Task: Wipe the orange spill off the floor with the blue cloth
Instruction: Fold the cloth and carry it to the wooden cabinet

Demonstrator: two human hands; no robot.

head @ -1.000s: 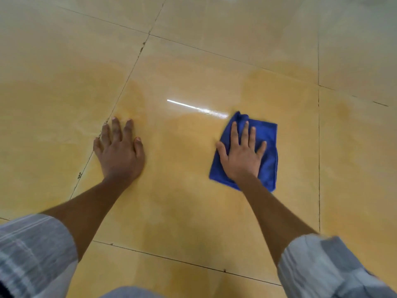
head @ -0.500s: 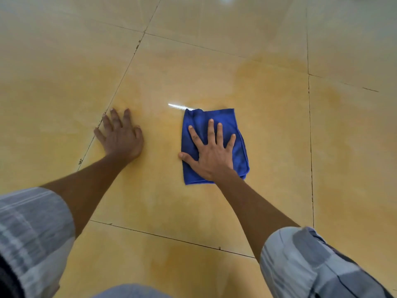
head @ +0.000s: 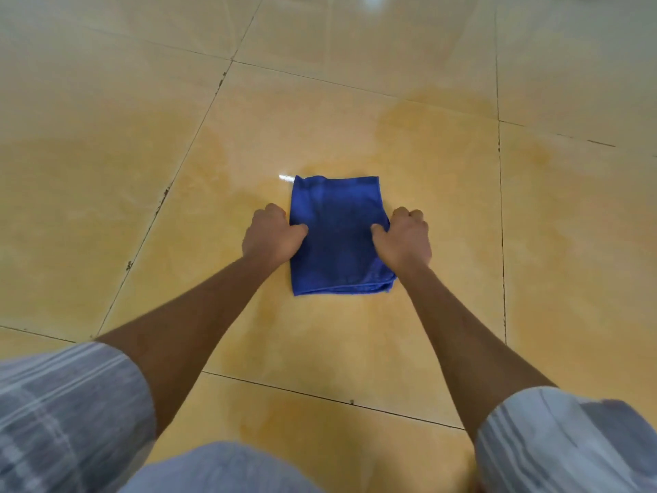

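Two hands hold the folded blue cloth (head: 337, 236), which lies flat on the tiled floor (head: 106, 172) in the middle of the view, on top of the wide orange spill (head: 320, 332). The left hand (head: 270, 236) grips the cloth's edge at 9 o'clock with curled fingers and thumb on top. The right hand (head: 403, 240) grips the edge at 3 o'clock the same way.

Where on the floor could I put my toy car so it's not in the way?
Bare tiles lie left of the left hand, right of the right hand, and beyond the blue cloth. Much of that floor shows the orange spill. It is crowded only at the cloth, where both hands grip.
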